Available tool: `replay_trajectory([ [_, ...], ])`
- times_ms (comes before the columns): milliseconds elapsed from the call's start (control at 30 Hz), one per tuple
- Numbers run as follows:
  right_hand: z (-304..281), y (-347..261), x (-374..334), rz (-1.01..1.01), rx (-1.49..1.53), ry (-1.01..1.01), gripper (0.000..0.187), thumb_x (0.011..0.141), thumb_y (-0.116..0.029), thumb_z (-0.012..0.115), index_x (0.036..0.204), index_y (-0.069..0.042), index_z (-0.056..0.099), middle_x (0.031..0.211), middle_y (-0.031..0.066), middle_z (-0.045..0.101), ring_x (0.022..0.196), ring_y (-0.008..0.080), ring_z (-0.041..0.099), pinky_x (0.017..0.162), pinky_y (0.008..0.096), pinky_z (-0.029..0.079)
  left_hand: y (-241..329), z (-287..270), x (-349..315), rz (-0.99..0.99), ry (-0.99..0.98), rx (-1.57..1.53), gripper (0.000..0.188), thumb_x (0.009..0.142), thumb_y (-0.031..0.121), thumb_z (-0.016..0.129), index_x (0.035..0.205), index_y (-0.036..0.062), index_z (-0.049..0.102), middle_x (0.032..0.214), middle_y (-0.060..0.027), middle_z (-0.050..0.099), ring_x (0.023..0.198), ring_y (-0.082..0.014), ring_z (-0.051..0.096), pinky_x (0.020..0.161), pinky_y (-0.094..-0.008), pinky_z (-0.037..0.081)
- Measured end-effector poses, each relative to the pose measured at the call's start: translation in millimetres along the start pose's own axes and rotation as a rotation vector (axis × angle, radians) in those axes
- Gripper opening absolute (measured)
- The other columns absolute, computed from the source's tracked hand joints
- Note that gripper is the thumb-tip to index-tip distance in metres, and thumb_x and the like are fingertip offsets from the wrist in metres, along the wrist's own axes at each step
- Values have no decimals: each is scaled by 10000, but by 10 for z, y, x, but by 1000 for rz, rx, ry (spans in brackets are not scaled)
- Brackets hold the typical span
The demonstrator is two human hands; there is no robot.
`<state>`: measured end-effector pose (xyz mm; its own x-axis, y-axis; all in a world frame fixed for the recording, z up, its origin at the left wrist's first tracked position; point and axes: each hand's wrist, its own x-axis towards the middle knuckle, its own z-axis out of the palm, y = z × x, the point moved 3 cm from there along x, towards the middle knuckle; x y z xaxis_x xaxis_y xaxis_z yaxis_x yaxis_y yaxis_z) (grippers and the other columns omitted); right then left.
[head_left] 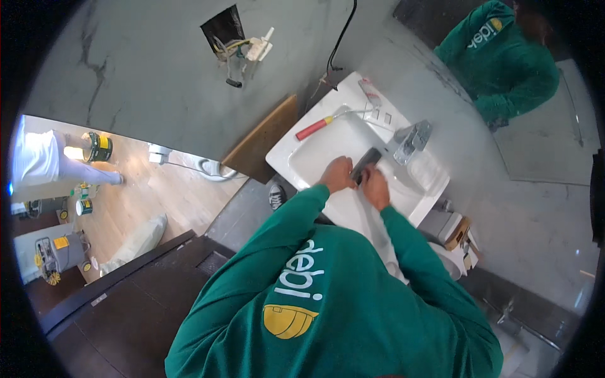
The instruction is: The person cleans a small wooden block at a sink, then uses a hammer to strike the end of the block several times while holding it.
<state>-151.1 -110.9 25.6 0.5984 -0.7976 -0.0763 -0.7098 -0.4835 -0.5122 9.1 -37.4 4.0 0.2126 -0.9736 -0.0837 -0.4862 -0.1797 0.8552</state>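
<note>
Over the basin of a white sink [287, 154], both hands meet at a dark grey, elongated object [367, 162] whose exact kind I cannot make out. My left hand [339, 174] has its fingers closed at the object's lower left end. Curled against its right side is my right hand [376, 187], slightly blurred. A chrome faucet [413, 142] stands just beyond them to the right. On the sink's left rim lies a small paint roller frame with a red and yellow handle [314, 128], its wire reaching toward the back.
A brown board [263, 134] leans at the sink's left. Wires hang from a wall opening [224, 28]. A mirror [535, 138] covers the right wall. Past the doorway are another person's legs [88, 167], a bucket [97, 147], a grey machine [62, 252] and a pale sack [138, 242].
</note>
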Motion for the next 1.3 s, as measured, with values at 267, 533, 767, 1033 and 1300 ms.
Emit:
replay_trajectory([
  [267,-192,-15,326,35,-35,93,257,1014,-213,592,1159,-10,655,1044,295,703,972,495,673,873,565,536,-41,2,-49,-2,9,19,568,513,281,1000,886,18,661,972,-208,658,976,-420,646,886,-490,529],
  [533,-189,-147,102,-24,60,17,209,1018,-173,579,1149,-24,645,1041,293,691,960,501,663,859,569,530,-44,-6,-18,38,65,13,592,498,286,1001,895,8,661,969,-207,663,958,-422,649,885,-488,534],
  [767,-63,-266,-238,8,16,-134,215,983,-151,609,1148,-25,663,1045,293,694,1010,501,660,908,556,531,-55,-13,13,36,64,35,595,493,293,1002,879,18,642,933,-190,646,950,-412,634,864,-493,529],
  [1033,-78,41,128,54,1,-7,211,991,-146,600,1139,-8,661,1032,297,695,997,496,657,886,546,531,21,-24,-20,3,-11,59,592,524,292,1001,907,10,648,971,-201,656,974,-408,641,877,-485,531],
  [1300,-192,108,218,22,-8,86,235,1002,-165,593,1147,7,661,963,300,702,922,505,672,845,553,535,-22,28,-60,41,22,33,585,524,282,1002,906,13,649,961,-194,652,966,-410,641,867,-481,529],
])
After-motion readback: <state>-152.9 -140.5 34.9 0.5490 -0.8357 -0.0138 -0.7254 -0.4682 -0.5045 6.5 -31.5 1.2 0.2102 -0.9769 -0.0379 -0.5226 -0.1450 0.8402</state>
